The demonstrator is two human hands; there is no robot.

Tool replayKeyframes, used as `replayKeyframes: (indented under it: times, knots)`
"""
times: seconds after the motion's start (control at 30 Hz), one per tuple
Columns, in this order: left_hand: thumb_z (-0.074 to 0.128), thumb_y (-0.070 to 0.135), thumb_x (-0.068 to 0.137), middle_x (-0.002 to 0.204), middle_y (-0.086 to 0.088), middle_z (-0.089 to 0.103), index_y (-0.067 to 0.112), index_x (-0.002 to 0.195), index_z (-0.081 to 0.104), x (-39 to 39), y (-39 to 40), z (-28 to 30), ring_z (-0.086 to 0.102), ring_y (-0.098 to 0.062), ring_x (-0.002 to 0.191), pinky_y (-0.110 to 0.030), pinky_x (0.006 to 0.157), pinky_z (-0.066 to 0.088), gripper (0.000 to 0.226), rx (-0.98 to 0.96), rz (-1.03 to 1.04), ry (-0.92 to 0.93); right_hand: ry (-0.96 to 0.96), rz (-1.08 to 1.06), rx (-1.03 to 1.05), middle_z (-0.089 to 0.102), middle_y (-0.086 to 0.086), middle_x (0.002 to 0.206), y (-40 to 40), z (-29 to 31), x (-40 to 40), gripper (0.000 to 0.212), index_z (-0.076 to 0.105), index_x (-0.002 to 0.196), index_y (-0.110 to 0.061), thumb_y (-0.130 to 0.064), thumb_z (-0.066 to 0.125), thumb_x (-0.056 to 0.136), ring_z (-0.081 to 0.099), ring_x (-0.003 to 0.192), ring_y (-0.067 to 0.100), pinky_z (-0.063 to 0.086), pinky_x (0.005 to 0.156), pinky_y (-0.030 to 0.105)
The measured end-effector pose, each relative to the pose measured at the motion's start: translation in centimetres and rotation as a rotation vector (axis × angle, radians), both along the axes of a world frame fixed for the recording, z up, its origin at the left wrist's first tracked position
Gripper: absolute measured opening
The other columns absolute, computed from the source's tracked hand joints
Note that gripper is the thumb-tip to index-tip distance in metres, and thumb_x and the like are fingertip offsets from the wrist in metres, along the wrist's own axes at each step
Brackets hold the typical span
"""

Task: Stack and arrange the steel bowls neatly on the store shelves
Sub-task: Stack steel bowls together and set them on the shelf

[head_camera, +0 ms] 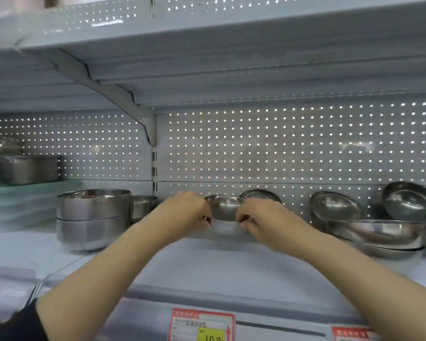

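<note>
Squarely between them, left hand (186, 210) and right hand (261, 217) pinch the steel bowl (223, 207) (by its rim).

Grey shelf (207, 267) carries stacked steel bowls (92, 217) and tilted bowls (379, 232).

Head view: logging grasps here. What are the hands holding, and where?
Both hands, left hand and right hand, grip the small steel bowl by opposite sides of its rim.

On the shelf edge (268, 313) I read one price tag (202, 324), red-bordered, with "10.9" on its yellow patch; its other print is too blurred for me.
</note>
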State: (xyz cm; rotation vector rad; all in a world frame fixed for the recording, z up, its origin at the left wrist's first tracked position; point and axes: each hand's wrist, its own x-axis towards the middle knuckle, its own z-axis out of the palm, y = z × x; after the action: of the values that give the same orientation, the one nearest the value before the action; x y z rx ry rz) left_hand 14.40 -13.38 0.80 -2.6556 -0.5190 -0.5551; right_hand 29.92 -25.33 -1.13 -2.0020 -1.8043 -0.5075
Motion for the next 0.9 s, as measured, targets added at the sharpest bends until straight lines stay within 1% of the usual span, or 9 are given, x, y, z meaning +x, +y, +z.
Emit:
replayKeyframes:
  times: [0.07,0.13,0.27,0.33,0.53,0.67,0.8,0.83,0.9]
  knots:
    - [0.058,0.022,0.085,0.081,-0.003,0.065,0.018,0.082,0.069,-2.3,0.8,0.1,0.056,-0.022,0.078,-0.026,0.065,0.040,0.012,-0.044,0.017,-0.052,-0.030,0.049,-0.020,0.061,0.000,0.094,1.5,1.0,-1.5,0.016,0.063,0.090,-0.014,-0.010,0.048,0.087,0.056,0.085,0.024,0.048,0.077,0.038]
    - [0.060,0.029,0.087,0.090,-0.001,0.069,0.017,0.094,0.072,-4.2,1.8,0.0,0.059,-0.019,0.086,-0.027,0.071,0.044,0.018,-0.095,0.037,-0.082,-0.033,0.085,-0.028,0.062,0.004,0.095,3.2,1.7,-3.0,0.016,0.063,0.089,-0.011,-0.007,0.048,0.084,0.056,0.088,0.028,0.048,0.079,0.042]
    - [0.059,0.026,0.088,0.080,-0.001,0.062,0.013,0.088,0.069,-5.8,4.5,-1.1,0.052,-0.017,0.077,-0.027,0.072,0.042,0.017,-0.134,0.091,-0.084,-0.006,0.116,-0.064,0.062,0.009,0.098,6.1,1.3,-4.6,0.016,0.062,0.091,-0.007,-0.007,0.047,0.085,0.055,0.090,0.030,0.047,0.081,0.045]
    - [0.058,0.026,0.088,0.085,-0.002,0.064,0.013,0.089,0.067,-6.0,5.6,-1.7,0.054,-0.017,0.080,-0.028,0.074,0.043,0.016,-0.149,0.119,-0.054,0.022,0.119,-0.086,0.062,0.009,0.099,7.0,0.5,-4.7,0.017,0.062,0.091,-0.007,-0.007,0.046,0.085,0.055,0.091,0.030,0.048,0.082,0.046]
    - [0.053,0.030,0.092,0.099,0.001,0.065,0.018,0.100,0.062,-6.8,7.2,-2.9,0.059,-0.019,0.092,-0.028,0.078,0.046,0.017,-0.141,0.125,-0.026,0.005,0.198,-0.072,0.061,0.004,0.108,7.7,-1.0,-4.9,0.019,0.063,0.100,-0.013,-0.012,0.047,0.090,0.054,0.097,0.025,0.045,0.087,0.040]
    - [0.053,0.021,0.091,0.105,0.003,0.066,0.023,0.107,0.061,-7.2,6.4,-2.4,0.059,-0.018,0.096,-0.025,0.075,0.043,0.018,-0.150,0.156,-0.037,0.033,0.246,-0.076,0.060,0.001,0.110,7.7,-0.9,-5.1,0.021,0.064,0.106,-0.015,-0.013,0.051,0.091,0.053,0.095,0.017,0.042,0.085,0.032]
    - [0.046,0.012,0.086,0.097,-0.002,0.061,0.026,0.114,0.058,-3.9,2.9,-0.3,0.057,-0.025,0.096,-0.025,0.063,0.037,0.033,-0.130,0.060,-0.184,0.219,0.111,0.070,0.062,-0.006,0.102,6.4,2.1,-1.5,0.019,0.066,0.104,-0.024,-0.017,0.058,0.088,0.050,0.073,-0.003,0.037,0.062,0.014]
    - [0.048,0.013,0.086,0.095,-0.002,0.059,0.025,0.115,0.058,-2.2,1.8,0.2,0.056,-0.026,0.097,-0.024,0.063,0.037,0.033,-0.153,0.033,-0.194,0.224,0.022,0.082,0.061,-0.006,0.100,5.9,3.0,-0.1,0.017,0.065,0.099,-0.026,-0.016,0.057,0.088,0.053,0.075,0.001,0.036,0.061,0.016]
    - [0.051,0.014,0.087,0.108,-0.004,0.059,0.023,0.120,0.056,2.1,0.3,0.9,0.054,-0.026,0.106,-0.027,0.073,0.041,0.035,-0.195,0.022,-0.139,0.214,-0.183,0.085,0.059,-0.003,0.103,4.9,4.5,2.6,0.017,0.062,0.090,-0.029,-0.013,0.056,0.087,0.054,0.086,0.015,0.037,0.069,0.021]
